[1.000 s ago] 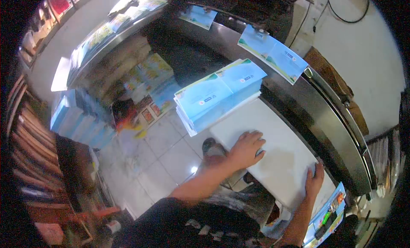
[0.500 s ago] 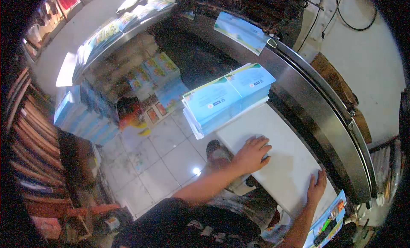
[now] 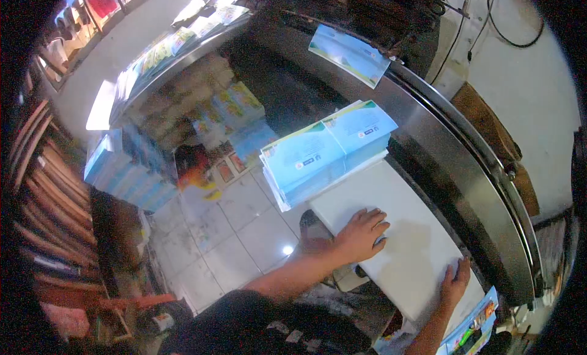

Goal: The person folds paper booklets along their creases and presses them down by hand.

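Observation:
My left hand lies palm down on the white tabletop, its fingers stretched out. My right hand rests at the far edge of the same surface, thumb apart from the fingers, with nothing visible in it. Beyond my left hand stands a thick stack of light blue printed sheets, laid as two piles side by side with slightly uneven edges. Close to my right forearm, more colourful printed sheets lie at the near end of the table, partly cut off by the frame.
A long metal rail curves along the table's right side, with one printed sheet on its far end. Bundled stacks stand on the tiled floor to the left. More papers cover a ledge at the back.
The view has tilted slightly, so the surroundings sit a little lower in the picture. Both hands remain at nearly the same spots on the tabletop.

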`<action>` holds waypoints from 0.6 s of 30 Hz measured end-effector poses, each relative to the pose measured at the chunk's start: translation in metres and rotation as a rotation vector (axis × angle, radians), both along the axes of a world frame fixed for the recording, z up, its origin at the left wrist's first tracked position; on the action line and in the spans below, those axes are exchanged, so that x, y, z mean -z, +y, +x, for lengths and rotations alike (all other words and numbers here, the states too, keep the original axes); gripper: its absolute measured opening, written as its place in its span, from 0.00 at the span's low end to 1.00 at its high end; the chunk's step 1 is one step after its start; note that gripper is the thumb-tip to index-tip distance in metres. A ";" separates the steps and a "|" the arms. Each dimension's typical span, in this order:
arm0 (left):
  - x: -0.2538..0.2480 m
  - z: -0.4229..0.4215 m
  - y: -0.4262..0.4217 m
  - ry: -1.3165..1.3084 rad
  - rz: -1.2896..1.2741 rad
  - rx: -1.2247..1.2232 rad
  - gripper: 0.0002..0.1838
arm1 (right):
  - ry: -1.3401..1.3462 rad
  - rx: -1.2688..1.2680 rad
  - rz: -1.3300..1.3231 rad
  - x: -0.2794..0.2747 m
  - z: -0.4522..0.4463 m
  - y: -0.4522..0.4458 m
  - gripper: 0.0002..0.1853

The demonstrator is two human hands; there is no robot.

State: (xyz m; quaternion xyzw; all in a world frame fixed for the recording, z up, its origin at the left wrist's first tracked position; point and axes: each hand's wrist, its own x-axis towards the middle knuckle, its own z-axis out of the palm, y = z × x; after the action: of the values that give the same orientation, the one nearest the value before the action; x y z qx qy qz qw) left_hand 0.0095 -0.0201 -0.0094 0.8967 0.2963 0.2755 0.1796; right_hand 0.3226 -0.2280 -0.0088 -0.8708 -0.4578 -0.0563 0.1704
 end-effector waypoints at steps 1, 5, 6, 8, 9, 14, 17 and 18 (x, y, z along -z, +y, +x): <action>0.000 0.001 0.000 -0.017 0.001 -0.003 0.21 | 0.023 0.018 0.006 0.002 0.002 0.000 0.24; 0.002 0.003 0.001 0.020 -0.028 0.002 0.21 | -0.050 -0.041 0.023 0.011 0.009 -0.001 0.24; 0.003 0.003 0.001 0.000 -0.018 -0.004 0.21 | -0.059 -0.033 0.023 0.012 0.007 -0.002 0.24; 0.003 0.002 -0.002 -0.029 -0.009 -0.019 0.21 | -0.076 -0.033 0.023 0.011 0.007 -0.004 0.24; 0.002 0.002 -0.001 0.016 -0.023 -0.009 0.20 | -0.012 -0.010 0.012 0.011 0.011 -0.002 0.24; 0.006 0.002 0.000 -0.015 -0.009 -0.003 0.21 | 0.049 -0.078 0.100 0.015 0.015 -0.004 0.26; 0.019 0.006 -0.001 0.000 -0.116 0.102 0.22 | 0.087 -0.160 0.211 0.030 0.021 -0.009 0.26; 0.018 0.006 -0.001 0.030 -0.145 0.119 0.22 | 0.074 -0.176 0.205 0.028 0.023 -0.008 0.26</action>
State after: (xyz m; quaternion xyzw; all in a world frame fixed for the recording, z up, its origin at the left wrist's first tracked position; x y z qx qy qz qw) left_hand 0.0155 -0.0214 -0.0276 0.9014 0.2643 0.2285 0.2557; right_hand 0.3452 -0.2358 -0.0366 -0.8069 -0.5174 -0.0553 0.2795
